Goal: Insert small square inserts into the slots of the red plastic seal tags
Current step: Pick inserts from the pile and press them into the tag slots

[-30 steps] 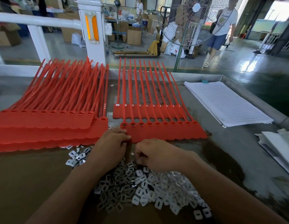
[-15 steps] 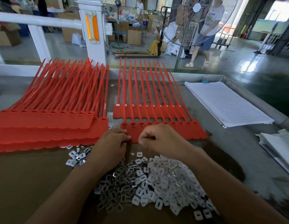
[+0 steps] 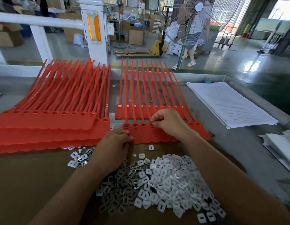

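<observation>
The left hand point(image 3: 114, 143) curls its fingers over the lower left corner of the near strip point(image 3: 158, 135) of red tags and holds it down on the table point(image 3: 238, 143). The right hand point(image 3: 169, 122) rests on the same strip, thumb and forefinger pinching a small pale insert point(image 3: 153, 122) right at the fourth slot from the left; whether it is seated cannot be told. The far strip point(image 3: 133, 113) lies just behind, partly under the near strip's tails, with white showing in its slots. A stack point(image 3: 43, 125) of more red strips lies to the left, touching the near strip's edge. The pile point(image 3: 165, 181) of loose white inserts lies between the forearms, near the strip. Lined paper point(image 3: 230, 103) lies to the right.
</observation>
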A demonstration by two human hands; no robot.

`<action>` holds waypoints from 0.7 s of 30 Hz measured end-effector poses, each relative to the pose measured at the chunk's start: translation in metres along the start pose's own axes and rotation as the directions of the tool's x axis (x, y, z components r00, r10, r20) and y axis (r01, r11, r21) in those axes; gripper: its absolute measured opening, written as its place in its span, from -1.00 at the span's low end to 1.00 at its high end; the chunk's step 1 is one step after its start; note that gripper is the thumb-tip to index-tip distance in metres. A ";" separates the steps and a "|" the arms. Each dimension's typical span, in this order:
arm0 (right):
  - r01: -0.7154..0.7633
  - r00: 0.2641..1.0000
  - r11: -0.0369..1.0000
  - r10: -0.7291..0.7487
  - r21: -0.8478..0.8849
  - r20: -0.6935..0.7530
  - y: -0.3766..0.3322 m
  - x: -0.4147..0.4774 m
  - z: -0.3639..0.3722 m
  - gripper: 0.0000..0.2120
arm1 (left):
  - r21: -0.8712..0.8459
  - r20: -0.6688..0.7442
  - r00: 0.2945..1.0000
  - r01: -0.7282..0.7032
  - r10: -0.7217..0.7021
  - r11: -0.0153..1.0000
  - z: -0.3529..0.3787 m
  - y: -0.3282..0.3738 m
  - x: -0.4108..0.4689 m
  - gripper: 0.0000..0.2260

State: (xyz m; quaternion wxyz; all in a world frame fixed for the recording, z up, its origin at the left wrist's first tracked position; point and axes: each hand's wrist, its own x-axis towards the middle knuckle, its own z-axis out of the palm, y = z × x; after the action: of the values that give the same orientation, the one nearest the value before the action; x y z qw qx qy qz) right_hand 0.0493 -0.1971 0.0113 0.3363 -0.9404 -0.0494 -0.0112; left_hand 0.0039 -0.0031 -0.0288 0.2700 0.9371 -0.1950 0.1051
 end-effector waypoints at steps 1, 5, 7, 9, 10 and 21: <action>-0.002 1.000 1.000 0.002 -0.007 -0.003 0.001 0.002 0.001 -0.89 | 0.003 -0.001 1.000 -0.001 0.001 1.000 0.000 0.000 0.000 -0.72; -0.007 1.000 1.000 0.007 -0.008 0.021 -0.001 0.004 0.003 -0.83 | 0.008 -0.004 1.000 -0.002 0.002 1.000 -0.001 0.000 0.000 -0.72; -0.015 0.999 1.000 0.016 -0.017 0.040 -0.002 0.004 0.002 -0.82 | 0.009 -0.003 1.000 -0.005 0.005 1.000 -0.001 0.000 0.000 -0.72; -0.023 0.998 0.999 0.025 -0.030 0.060 -0.002 0.004 0.001 -0.82 | 0.010 -0.003 1.000 -0.004 0.004 1.000 -0.001 0.001 0.000 -0.72; -0.027 0.997 0.999 0.029 -0.039 0.069 -0.002 0.005 0.001 -0.82 | 0.010 -0.003 1.000 -0.003 0.003 1.000 -0.001 0.001 0.000 -0.73; -0.115 0.993 0.993 0.115 0.004 0.040 -0.001 0.012 0.005 -0.83 | 0.009 0.015 1.000 0.012 -0.012 1.000 -0.003 0.003 0.001 -0.72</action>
State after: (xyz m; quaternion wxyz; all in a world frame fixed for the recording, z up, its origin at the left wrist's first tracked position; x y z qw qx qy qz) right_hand 0.0610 -0.1925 0.0085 0.3381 -0.9407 -0.0019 0.0270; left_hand 0.0038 -0.0042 -0.0251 0.2649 0.9401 -0.1911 0.0972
